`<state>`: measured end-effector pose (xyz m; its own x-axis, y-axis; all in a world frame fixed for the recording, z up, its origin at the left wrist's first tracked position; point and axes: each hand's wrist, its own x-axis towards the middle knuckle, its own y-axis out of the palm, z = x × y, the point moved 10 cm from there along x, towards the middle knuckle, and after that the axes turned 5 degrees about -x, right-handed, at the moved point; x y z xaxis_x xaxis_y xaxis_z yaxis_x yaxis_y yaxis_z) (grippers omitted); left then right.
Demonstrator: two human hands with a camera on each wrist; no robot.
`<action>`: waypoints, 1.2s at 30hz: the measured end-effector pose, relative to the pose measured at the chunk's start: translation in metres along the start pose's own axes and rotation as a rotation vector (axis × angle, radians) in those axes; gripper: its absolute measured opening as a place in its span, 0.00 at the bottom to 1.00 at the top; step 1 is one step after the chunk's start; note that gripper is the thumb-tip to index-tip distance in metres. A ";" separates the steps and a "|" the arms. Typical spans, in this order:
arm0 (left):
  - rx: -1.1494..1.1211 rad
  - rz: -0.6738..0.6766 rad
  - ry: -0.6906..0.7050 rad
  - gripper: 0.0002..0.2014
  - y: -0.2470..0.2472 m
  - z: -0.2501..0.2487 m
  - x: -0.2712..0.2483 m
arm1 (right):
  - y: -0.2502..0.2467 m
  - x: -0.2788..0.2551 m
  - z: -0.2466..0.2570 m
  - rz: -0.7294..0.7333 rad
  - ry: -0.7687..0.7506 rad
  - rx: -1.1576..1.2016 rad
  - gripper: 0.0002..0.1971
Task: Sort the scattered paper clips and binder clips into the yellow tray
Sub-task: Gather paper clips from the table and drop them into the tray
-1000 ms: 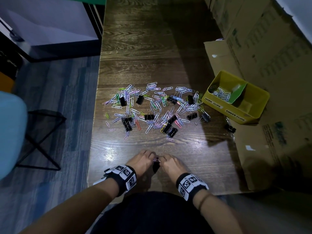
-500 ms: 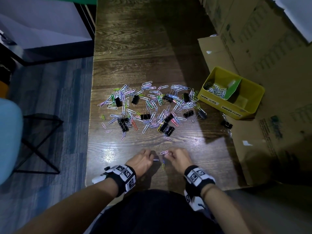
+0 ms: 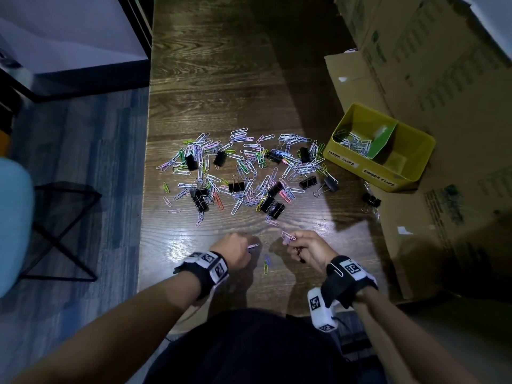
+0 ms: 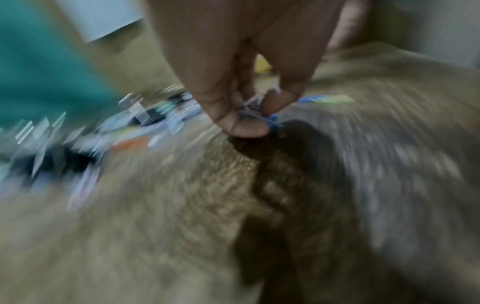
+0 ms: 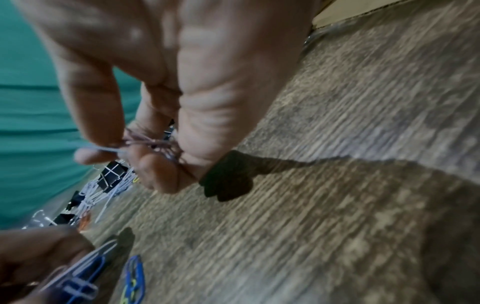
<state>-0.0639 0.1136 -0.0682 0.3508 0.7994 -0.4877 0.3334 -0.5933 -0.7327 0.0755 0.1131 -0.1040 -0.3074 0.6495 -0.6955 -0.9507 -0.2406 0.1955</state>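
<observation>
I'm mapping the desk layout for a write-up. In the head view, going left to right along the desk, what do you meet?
Desk's left edge → scattered clips pile → lone black binder clip → yellow tray, which sits on cardboard.

Hands parted, clips split between them

A second ago both hands met at six o'clock on the table, working one small tangle together; since then they have drawn apart. The left hand (image 3: 237, 252) has slid toward seven o'clock, pinching a few pale and blue paper clips (image 4: 255, 111). The right hand (image 3: 306, 249) has lifted toward five o'clock and turned palm-inward, its fingers curled round a pinkish bunch of clips (image 3: 288, 236). A blue and yellow pair of clips (image 3: 266, 264) now lies on the wood between the two hands, where nothing lay a second ago.
</observation>
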 end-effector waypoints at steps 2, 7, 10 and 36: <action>-0.223 -0.052 -0.095 0.02 -0.007 0.020 0.003 | 0.004 -0.001 0.003 0.022 -0.031 0.040 0.04; -1.196 -0.129 -0.391 0.14 0.011 0.062 0.000 | 0.010 -0.001 0.007 0.065 -0.078 -0.035 0.02; -1.556 -0.129 -0.424 0.07 0.016 0.057 -0.006 | 0.007 0.001 0.004 0.022 -0.072 -0.284 0.16; 0.100 -0.048 0.129 0.14 0.016 0.000 -0.016 | 0.058 -0.023 -0.004 -0.076 -0.124 -1.479 0.11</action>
<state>-0.0645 0.0916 -0.0722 0.4483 0.8041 -0.3905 0.2661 -0.5371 -0.8004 0.0273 0.0812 -0.0787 -0.3338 0.7311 -0.5951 -0.0858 -0.6522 -0.7531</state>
